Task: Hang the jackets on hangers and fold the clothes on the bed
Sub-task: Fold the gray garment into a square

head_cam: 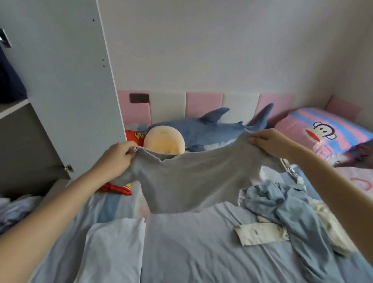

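Far left, a loose pile [2, 214] lies by the wardrobe [67, 84], prob. waiting its turn. L hand [117, 158] grips one shoulder of the grey top [195, 181], fingers [129, 151] curled round the cloth. Near-left on the bed [203, 264], a folded piece [110, 261] lies flat, out of the way. The top hangs in mid-air above the bed's middle, stretched wide w/ hem clear of the sheet, likely to square it before laying it down. R hand [269, 145] pinches the other shoulder. Right, a blue heap [283, 202] lies unfolded.
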A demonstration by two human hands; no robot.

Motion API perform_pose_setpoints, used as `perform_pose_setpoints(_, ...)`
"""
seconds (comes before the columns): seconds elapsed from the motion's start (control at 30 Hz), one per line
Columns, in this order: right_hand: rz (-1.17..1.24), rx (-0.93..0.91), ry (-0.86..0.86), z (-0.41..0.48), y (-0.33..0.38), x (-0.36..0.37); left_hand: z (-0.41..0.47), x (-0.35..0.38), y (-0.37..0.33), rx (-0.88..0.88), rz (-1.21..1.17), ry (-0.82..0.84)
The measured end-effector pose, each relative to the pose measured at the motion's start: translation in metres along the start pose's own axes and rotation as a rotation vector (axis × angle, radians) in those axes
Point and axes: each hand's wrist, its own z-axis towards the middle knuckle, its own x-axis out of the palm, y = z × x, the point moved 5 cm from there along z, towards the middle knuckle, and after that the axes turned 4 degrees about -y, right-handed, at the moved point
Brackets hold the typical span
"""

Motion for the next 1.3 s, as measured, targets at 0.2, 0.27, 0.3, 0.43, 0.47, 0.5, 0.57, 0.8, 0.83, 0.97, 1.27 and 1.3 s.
perform_pose_setpoints(0.2, -0.084, 0.122, 0.847, -0.074, -0.053, 0.088, -0.039, 0.054, 0.015, -0.2, -0.217, 0.333)
perform_pose_setpoints(0.27, -0.23, 0.15, 1.01, -0.091, -0.083, 0.109, -0.052, 0.069, 0.019, -0.209, -0.191, 0.5)
perform_pose_setpoints(0.3, -0.262, 0.173, 1.048, -0.097, -0.096, 0.119, -0.058, 0.077, 0.02, -0.2, -0.183, 0.58)
perform_pose_setpoints(0.43, -0.429, 0.202, 0.955, -0.1, -0.133, 0.152, -0.077, 0.119, 0.045, -0.193, 0.081, 0.84)
perform_pose_setpoints(0.47, -0.438, 0.2, 0.845, -0.093, -0.137, 0.157, -0.077, 0.126, 0.052, -0.167, 0.164, 0.823)
perform_pose_setpoints(0.5, -0.402, 0.213, 0.73, -0.085, -0.14, 0.161, -0.074, 0.134, 0.057, -0.139, 0.185, 0.773)
perform_pose_setpoints(0.57, -0.196, 0.348, 0.493, -0.07, -0.144, 0.16, -0.061, 0.137, 0.063, -0.155, 0.12, 0.586)
perform_pose_setpoints(0.8, 0.277, 0.572, -0.395, -0.053, -0.152, 0.117, -0.012, 0.103, 0.02, 0.038, 0.209, 0.056)
perform_pose_setpoints(0.83, 0.267, 0.552, -0.457, -0.055, -0.152, 0.115, -0.012, 0.101, 0.016, 0.08, 0.172, 0.048)
perform_pose_setpoints(0.97, 0.25, 0.471, -0.54, -0.072, -0.163, 0.133, -0.025, 0.124, 0.028, 0.142, 0.076, 0.186)
perform_pose_setpoints(1.27, -0.205, 0.282, 0.173, -0.167, -0.233, 0.312, -0.192, 0.282, 0.149, -0.266, 0.071, 0.683)
perform_pose_setpoints(1.3, -0.249, 0.276, 0.266, -0.181, -0.243, 0.335, -0.22, 0.304, 0.163, -0.292, 0.06, 0.732)
